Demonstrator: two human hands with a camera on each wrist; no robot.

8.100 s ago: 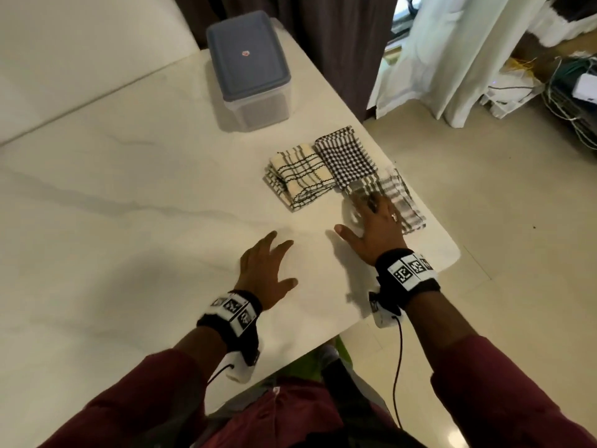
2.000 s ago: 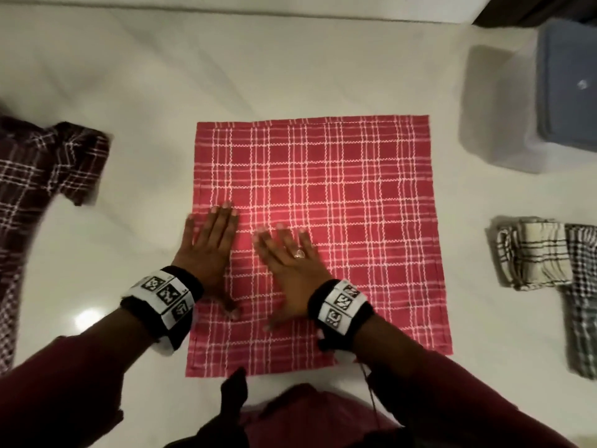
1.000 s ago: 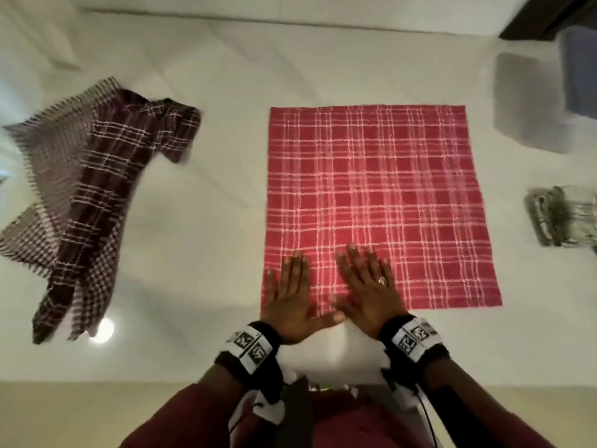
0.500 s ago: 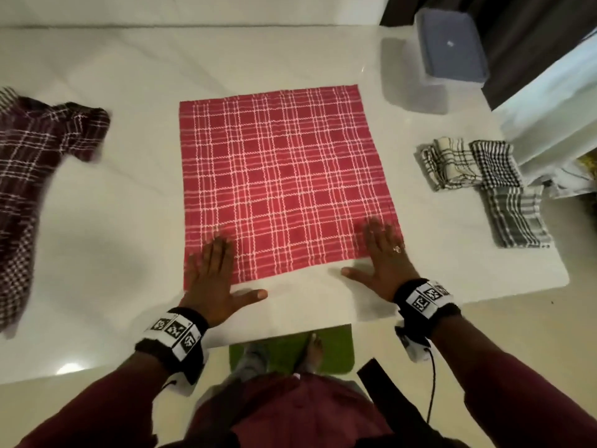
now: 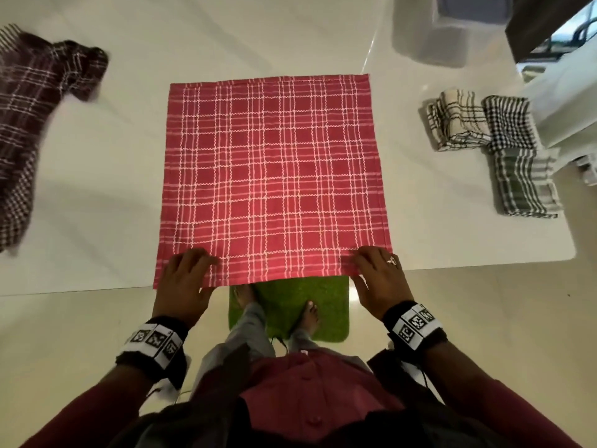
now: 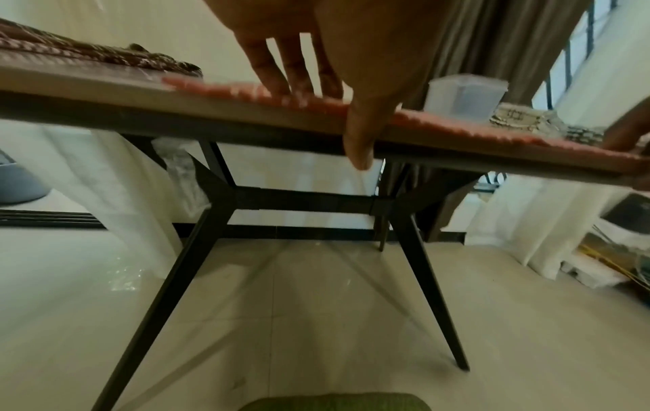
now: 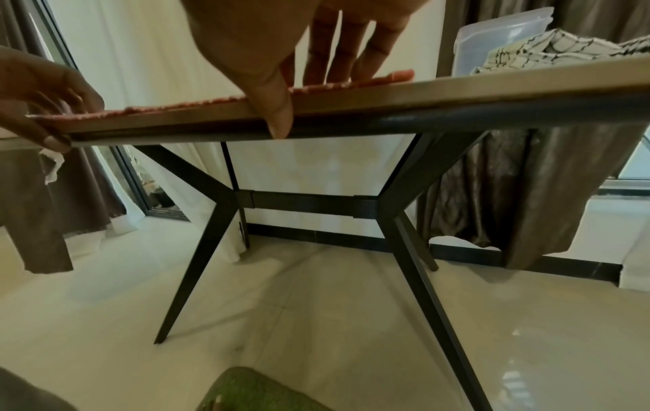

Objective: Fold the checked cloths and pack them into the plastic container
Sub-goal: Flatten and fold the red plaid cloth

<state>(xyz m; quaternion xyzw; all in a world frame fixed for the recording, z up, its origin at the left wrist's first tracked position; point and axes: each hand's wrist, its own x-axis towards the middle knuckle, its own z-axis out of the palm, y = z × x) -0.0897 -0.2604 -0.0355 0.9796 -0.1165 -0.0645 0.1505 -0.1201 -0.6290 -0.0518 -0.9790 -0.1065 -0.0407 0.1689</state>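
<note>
At the far left edge of the head view, a dark maroon checked cloth (image 5: 29,124) lying rumpled and unfolded on the white table (image 5: 106,195). In the centre of the frame, a red checked cloth (image 5: 271,176) spread flat and square, its near edge drawn just past the table's front edge. At the lower left corner of that cloth, the left hand (image 5: 184,282), fingers on top of the fabric and thumb dropped below the table edge in the left wrist view, so pinching the cloth's overhanging edge, though the contact under the fabric cannot be seen clearly. At the lower right corner, the right hand (image 5: 378,279), ringed, fingers likewise laid on top and thumb reaching under the edge in the right wrist view, gripping the same edge. Below the cloth, between the hands, a green mat (image 5: 326,305) on the floor with two bare feet on it. At the right of the frame, three folded checked cloths (image 5: 484,137) lying close together on the table. In the upper right corner, the plastic container (image 5: 433,37), lidded, well apart from the red cloth.
</note>
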